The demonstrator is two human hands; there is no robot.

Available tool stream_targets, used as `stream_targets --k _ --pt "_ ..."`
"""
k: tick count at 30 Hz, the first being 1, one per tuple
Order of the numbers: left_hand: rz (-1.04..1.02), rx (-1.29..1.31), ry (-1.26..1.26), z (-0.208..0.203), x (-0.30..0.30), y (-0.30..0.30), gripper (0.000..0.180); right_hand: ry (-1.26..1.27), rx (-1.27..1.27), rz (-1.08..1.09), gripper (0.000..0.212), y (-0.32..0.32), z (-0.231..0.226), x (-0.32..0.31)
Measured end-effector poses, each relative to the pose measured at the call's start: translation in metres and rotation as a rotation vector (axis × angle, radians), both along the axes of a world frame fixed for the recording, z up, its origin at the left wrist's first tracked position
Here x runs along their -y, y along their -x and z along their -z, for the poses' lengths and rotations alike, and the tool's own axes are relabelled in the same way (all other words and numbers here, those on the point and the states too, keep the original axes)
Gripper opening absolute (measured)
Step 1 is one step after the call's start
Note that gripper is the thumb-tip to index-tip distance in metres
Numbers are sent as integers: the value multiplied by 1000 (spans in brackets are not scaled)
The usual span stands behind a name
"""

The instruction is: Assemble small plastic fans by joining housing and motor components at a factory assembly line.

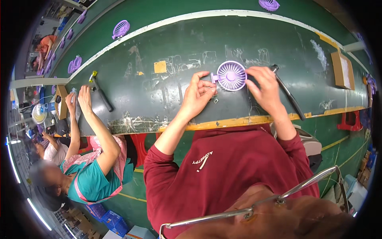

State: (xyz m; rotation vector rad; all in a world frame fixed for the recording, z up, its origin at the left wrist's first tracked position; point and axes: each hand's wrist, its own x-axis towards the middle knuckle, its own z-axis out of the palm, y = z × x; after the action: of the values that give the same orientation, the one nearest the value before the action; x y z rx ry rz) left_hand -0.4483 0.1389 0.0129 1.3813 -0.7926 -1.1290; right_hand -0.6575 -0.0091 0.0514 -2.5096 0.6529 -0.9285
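Observation:
A round purple fan head (232,76) with a ring of thin ribs is in front of me, above the dark green bench. My left hand (195,95) curls its fingers and thumb around the small hinge piece (215,77) on the fan's left side. On the opposite side, my right hand (266,87) grips the rim between fingers and thumb. Just right of that hand lies a hammer (289,95) with a black handle, its head pointing away from me. A small metal bit (216,101) rests on the bench below the fan.
Beyond a white rail, purple fan parts (121,29) sit on a green belt (179,8). A cardboard box (342,71) stands at the right. To the left, a co-worker (93,171) in teal works beside another hammer (102,93). A yellow patch (160,67) marks the bench.

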Motion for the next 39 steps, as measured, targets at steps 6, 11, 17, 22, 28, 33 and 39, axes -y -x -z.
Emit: stream_targets --k 6,11,17,22,28,33,39 --pt "-100 357 -88 -6 3 17 42 -2 -89 -40 10 -45 2 -21" --pt "-102 371 -118 -5 7 17 41 -52 -218 -22 19 -69 8 -21" --pt "-84 471 -180 -19 5 9 23 -169 -265 7 20 -73 10 -16" --pt "-50 579 -168 -20 5 -3 16 -259 -336 -4 22 -74 0 -14" --pt "-55 646 -138 -29 13 -7 15 -275 -370 -32 21 -74 -2 -12" --pt "-49 661 -124 -27 12 -10 15 -217 -321 -54 20 -73 2 -11" --pt "-43 678 -138 -24 12 -10 14 -173 -320 -69 19 -71 2 -13"
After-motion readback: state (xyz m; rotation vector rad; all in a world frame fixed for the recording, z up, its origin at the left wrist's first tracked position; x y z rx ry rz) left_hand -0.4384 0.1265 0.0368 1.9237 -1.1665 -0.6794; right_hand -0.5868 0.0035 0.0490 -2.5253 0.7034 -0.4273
